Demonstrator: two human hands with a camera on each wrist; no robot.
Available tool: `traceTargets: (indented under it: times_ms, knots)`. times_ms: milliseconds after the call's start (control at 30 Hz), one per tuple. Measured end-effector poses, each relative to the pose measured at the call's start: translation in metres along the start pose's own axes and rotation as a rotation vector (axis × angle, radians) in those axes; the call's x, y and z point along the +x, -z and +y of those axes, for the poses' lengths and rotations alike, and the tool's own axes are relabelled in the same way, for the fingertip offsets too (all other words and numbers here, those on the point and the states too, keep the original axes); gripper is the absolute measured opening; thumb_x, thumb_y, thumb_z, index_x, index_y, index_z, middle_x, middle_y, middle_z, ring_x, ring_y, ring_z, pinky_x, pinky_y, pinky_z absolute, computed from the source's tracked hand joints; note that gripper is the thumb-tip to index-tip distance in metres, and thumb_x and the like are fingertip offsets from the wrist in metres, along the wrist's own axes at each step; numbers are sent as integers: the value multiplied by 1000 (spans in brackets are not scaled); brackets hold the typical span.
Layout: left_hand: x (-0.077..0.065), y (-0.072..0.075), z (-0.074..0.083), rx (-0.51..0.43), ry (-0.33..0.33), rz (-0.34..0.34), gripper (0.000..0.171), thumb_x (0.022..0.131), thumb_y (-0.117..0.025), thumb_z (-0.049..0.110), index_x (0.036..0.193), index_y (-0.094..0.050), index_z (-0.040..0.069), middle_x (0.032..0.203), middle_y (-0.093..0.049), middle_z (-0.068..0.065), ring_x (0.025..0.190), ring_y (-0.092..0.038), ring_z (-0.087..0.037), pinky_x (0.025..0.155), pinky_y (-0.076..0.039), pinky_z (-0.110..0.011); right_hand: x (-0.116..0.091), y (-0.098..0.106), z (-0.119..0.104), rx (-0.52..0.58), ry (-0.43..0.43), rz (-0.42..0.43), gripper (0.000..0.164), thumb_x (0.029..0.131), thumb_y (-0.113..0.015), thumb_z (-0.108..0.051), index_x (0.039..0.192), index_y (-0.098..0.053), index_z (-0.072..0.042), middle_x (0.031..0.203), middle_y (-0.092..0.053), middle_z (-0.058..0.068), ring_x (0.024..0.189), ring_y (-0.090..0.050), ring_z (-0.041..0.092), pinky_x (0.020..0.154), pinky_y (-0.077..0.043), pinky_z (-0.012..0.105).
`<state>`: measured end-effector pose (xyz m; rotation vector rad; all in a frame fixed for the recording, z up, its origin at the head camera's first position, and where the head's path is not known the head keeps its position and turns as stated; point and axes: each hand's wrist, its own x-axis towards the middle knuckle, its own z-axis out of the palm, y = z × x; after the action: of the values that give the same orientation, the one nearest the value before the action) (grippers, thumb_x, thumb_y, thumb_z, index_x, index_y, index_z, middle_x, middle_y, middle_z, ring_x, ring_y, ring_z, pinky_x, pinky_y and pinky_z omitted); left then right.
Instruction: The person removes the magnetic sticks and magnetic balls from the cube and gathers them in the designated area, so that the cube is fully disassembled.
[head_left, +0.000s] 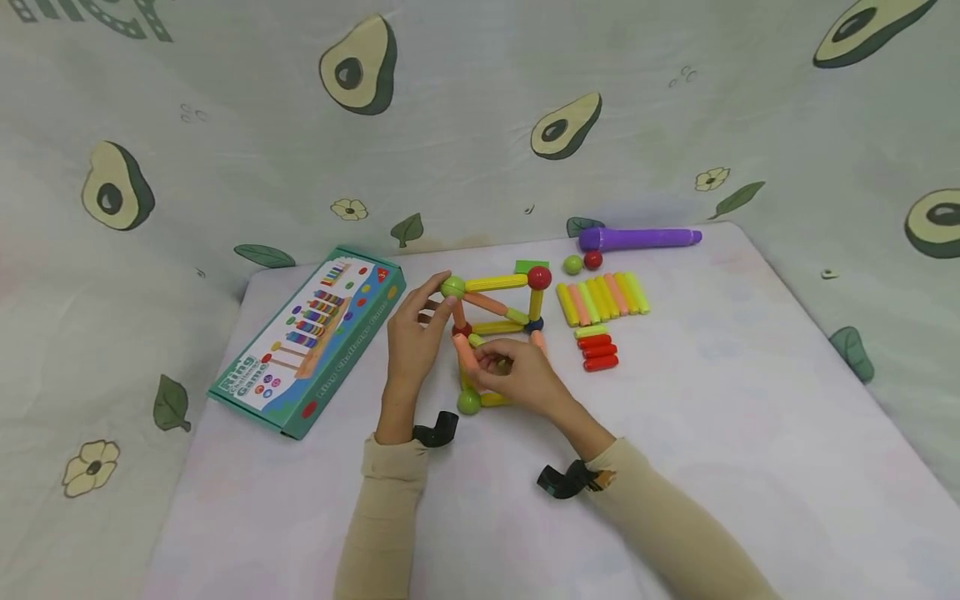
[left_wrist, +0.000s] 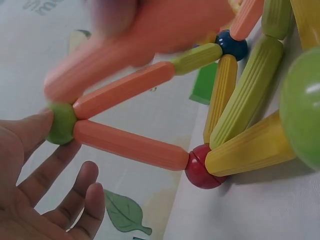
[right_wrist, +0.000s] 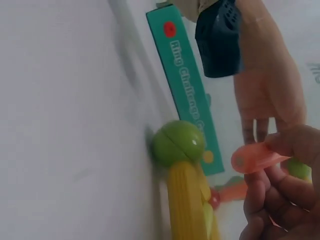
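Observation:
A frame of magnetic rods and balls stands on the table. My left hand (head_left: 414,337) pinches the green ball (left_wrist: 62,123) at its upper left corner between thumb and forefinger, the other fingers spread. A coral rod (left_wrist: 125,145) joins this ball to a red ball (left_wrist: 205,167) below. In my right hand (head_left: 521,375), thumb and fingers grip a loose coral rod (right_wrist: 257,157). In the left wrist view the loose rod's end appears blurred close to the green ball; whether they touch I cannot tell. A red ball (head_left: 539,277) tops the other corner, above a blue ball (left_wrist: 232,45).
Spare yellow, coral and lime rods (head_left: 602,298) lie in a row at the right, with short red rods (head_left: 600,352) below them. Behind are two loose balls (head_left: 573,264) and a purple microphone-shaped object (head_left: 641,239). A green game box (head_left: 307,342) lies left.

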<state>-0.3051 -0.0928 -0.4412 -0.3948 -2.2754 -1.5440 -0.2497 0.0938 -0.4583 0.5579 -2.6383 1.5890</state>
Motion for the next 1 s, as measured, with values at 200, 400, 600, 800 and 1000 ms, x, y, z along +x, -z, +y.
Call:
traceTargets:
  times_ms: [200,400,600,800,1000]
  knots:
    - [0,1,0,3,17,-10,38,98,-65,34,136,-63,28,127,-64,6,97,-60,-16,80,-50,-35,-25,38,5,-64,-23,22,20,88,-79,-19,106,-73,-14,89,-66,-6,85,-58,17,76,-52,37]
    - [-1,5,-1,-6,28,-20,39,98,-65,34,137,-63,28,127,-64,6,97,-60,-17,79,-50,-35,-40,81,21,-187,-55,117,25,89,-78,-22,110,-72,-10,93,-67,-2,86,-59,17,76,-53,38]
    - [-3,5,-1,-24,23,-34,38,98,-66,33,136,-64,29,126,-64,7,97,-60,-15,78,-51,-34,-39,125,39,-316,-170,167,30,92,-74,-25,113,-69,-5,96,-67,7,91,-57,25,83,-48,44]
    - [-2,6,-1,-27,12,-36,38,98,-66,35,136,-64,28,124,-65,5,97,-60,-16,79,-51,-35,-30,163,57,-382,-210,245,31,94,-71,-22,114,-66,1,101,-67,15,95,-57,30,87,-44,45]
    - [-2,5,-1,-36,12,-33,38,97,-67,33,135,-64,28,126,-64,6,96,-61,-17,78,-50,-36,-28,195,70,-431,-280,269,39,98,-66,-31,118,-65,2,106,-66,20,99,-55,33,85,-44,46]
